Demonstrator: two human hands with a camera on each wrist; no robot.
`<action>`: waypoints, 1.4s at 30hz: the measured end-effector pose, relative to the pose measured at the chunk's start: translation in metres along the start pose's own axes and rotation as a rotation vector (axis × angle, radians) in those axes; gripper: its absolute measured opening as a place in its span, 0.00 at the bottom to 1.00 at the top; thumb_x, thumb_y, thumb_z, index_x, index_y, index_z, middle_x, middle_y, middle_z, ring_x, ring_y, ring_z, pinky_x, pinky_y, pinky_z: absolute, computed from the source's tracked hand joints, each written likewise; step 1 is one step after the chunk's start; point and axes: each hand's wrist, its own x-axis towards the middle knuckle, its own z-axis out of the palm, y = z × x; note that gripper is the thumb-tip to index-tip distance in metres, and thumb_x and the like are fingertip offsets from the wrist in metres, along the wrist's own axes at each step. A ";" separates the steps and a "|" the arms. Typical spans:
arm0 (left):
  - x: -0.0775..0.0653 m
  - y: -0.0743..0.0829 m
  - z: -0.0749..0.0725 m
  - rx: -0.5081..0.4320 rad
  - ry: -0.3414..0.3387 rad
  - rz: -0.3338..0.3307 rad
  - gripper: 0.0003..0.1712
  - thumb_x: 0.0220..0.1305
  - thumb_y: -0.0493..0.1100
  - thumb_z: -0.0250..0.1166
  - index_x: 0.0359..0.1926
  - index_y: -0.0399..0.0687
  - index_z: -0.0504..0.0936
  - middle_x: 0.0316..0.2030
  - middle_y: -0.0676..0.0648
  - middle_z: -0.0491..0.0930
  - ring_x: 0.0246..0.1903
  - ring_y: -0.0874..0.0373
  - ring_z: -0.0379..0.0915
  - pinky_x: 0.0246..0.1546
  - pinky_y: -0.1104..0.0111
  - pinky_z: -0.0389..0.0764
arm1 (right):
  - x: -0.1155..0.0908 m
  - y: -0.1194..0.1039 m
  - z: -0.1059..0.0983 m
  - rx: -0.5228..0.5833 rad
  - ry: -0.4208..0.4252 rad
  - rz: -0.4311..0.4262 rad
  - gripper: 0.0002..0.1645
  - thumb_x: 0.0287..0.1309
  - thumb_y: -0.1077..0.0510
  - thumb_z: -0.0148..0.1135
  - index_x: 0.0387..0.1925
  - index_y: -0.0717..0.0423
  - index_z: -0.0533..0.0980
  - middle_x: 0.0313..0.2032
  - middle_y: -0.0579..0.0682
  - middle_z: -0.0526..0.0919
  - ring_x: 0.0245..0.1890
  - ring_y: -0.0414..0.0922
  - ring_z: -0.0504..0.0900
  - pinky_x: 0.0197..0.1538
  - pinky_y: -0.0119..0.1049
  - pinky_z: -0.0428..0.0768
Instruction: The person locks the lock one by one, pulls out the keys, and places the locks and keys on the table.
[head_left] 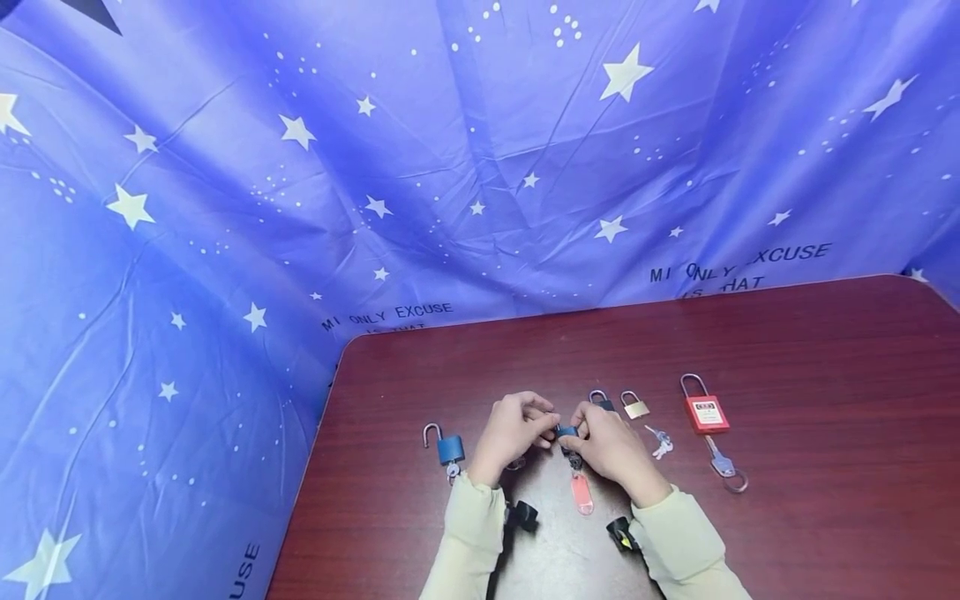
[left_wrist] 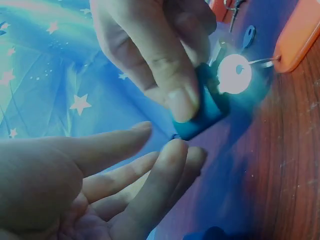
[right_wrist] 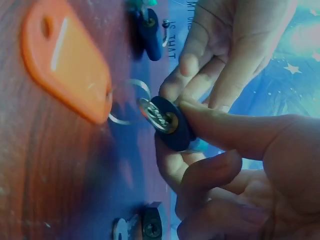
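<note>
My right hand [head_left: 606,437] pinches a small blue padlock [right_wrist: 182,136] between thumb and fingers, over the middle of the table. A key [right_wrist: 154,115] sits in its keyhole, and a split ring joins it to an orange-red key tag [head_left: 582,493] hanging toward the table's near side. At the padlock's opposite end is my left hand [head_left: 517,423], fingers extended and thumb held apart. In the left wrist view its fingertips [left_wrist: 172,150] are right at the shackle end. Most of the shackle is hidden by the fingers.
Left of the hands lies another blue padlock [head_left: 451,450], shackle open, with a key in it. To the right are a dark padlock [head_left: 603,404], a small brass padlock [head_left: 636,409], loose keys [head_left: 662,443] and a red padlock [head_left: 707,415] with a ringed key [head_left: 722,464]. A starry curtain [head_left: 480,167] hangs behind.
</note>
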 end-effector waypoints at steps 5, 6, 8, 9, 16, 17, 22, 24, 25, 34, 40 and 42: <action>0.000 0.002 -0.002 0.055 0.061 0.023 0.16 0.58 0.50 0.61 0.39 0.42 0.78 0.22 0.48 0.80 0.18 0.56 0.77 0.22 0.66 0.78 | 0.003 0.002 -0.002 0.087 0.017 -0.036 0.15 0.46 0.53 0.67 0.32 0.55 0.71 0.23 0.40 0.77 0.24 0.36 0.73 0.30 0.35 0.70; 0.000 0.003 -0.002 0.082 0.072 0.029 0.16 0.59 0.51 0.60 0.39 0.43 0.78 0.22 0.48 0.80 0.19 0.56 0.77 0.22 0.67 0.77 | 0.004 0.002 -0.002 0.101 0.015 -0.030 0.16 0.47 0.53 0.67 0.33 0.55 0.71 0.24 0.41 0.78 0.24 0.36 0.73 0.30 0.35 0.71; 0.000 0.003 -0.001 0.141 0.096 0.040 0.18 0.59 0.54 0.59 0.38 0.44 0.79 0.22 0.49 0.80 0.19 0.56 0.76 0.22 0.70 0.76 | 0.005 0.002 -0.003 0.123 0.018 -0.019 0.17 0.47 0.52 0.67 0.34 0.56 0.71 0.25 0.41 0.78 0.24 0.36 0.73 0.30 0.35 0.71; 0.000 0.003 -0.001 0.166 0.107 0.040 0.18 0.60 0.54 0.59 0.38 0.44 0.79 0.22 0.49 0.80 0.19 0.56 0.76 0.22 0.71 0.75 | 0.005 0.002 -0.003 0.133 0.019 -0.013 0.17 0.47 0.52 0.67 0.34 0.56 0.71 0.25 0.42 0.78 0.24 0.36 0.73 0.30 0.34 0.71; 0.001 0.001 0.001 0.186 0.103 0.030 0.24 0.60 0.57 0.57 0.45 0.41 0.78 0.26 0.48 0.80 0.20 0.57 0.76 0.22 0.71 0.75 | 0.008 0.004 -0.007 0.204 0.025 -0.004 0.18 0.48 0.53 0.66 0.37 0.57 0.70 0.28 0.46 0.78 0.23 0.39 0.72 0.29 0.35 0.71; 0.002 0.001 0.002 0.169 0.096 0.027 0.25 0.60 0.57 0.57 0.46 0.41 0.77 0.27 0.49 0.80 0.20 0.57 0.76 0.22 0.71 0.75 | 0.009 0.004 -0.008 0.213 0.024 -0.003 0.18 0.48 0.53 0.66 0.37 0.57 0.70 0.28 0.46 0.78 0.23 0.39 0.72 0.29 0.35 0.71; 0.005 -0.002 0.002 0.048 0.085 0.037 0.24 0.59 0.53 0.59 0.48 0.39 0.77 0.29 0.51 0.81 0.22 0.58 0.77 0.22 0.66 0.78 | 0.009 0.006 -0.009 0.247 0.017 -0.009 0.20 0.48 0.50 0.66 0.38 0.58 0.72 0.28 0.45 0.79 0.22 0.40 0.72 0.27 0.35 0.70; 0.006 -0.002 0.002 -0.007 0.092 0.058 0.23 0.58 0.51 0.61 0.48 0.38 0.77 0.30 0.50 0.81 0.24 0.57 0.78 0.25 0.65 0.79 | 0.010 0.008 -0.008 0.256 0.006 -0.028 0.18 0.48 0.50 0.65 0.37 0.57 0.74 0.27 0.44 0.78 0.20 0.40 0.71 0.25 0.35 0.70; 0.007 -0.002 0.002 -0.030 0.098 0.073 0.22 0.58 0.50 0.62 0.47 0.38 0.77 0.31 0.49 0.81 0.25 0.57 0.79 0.27 0.65 0.79 | 0.011 0.010 -0.007 0.260 0.000 -0.044 0.17 0.49 0.50 0.65 0.36 0.57 0.74 0.25 0.44 0.78 0.19 0.39 0.70 0.23 0.34 0.69; 0.008 0.000 0.002 -0.144 0.083 0.175 0.17 0.59 0.40 0.59 0.49 0.38 0.77 0.37 0.44 0.82 0.34 0.59 0.79 0.37 0.69 0.78 | 0.015 0.017 -0.004 0.292 -0.053 -0.176 0.13 0.54 0.46 0.59 0.29 0.51 0.77 0.18 0.46 0.73 0.15 0.38 0.67 0.19 0.34 0.66; 0.002 0.013 0.001 -0.140 0.064 0.229 0.14 0.60 0.41 0.59 0.47 0.44 0.78 0.37 0.43 0.82 0.36 0.56 0.79 0.40 0.67 0.77 | 0.014 0.015 -0.007 0.295 -0.012 -0.162 0.14 0.54 0.44 0.59 0.30 0.50 0.78 0.19 0.44 0.73 0.19 0.37 0.68 0.23 0.33 0.67; -0.001 0.020 0.000 -0.138 0.072 0.238 0.13 0.60 0.42 0.59 0.46 0.46 0.79 0.37 0.44 0.81 0.36 0.56 0.79 0.40 0.67 0.77 | 0.014 0.015 -0.007 0.302 0.008 -0.164 0.14 0.55 0.45 0.59 0.30 0.50 0.78 0.20 0.44 0.74 0.21 0.37 0.68 0.26 0.33 0.68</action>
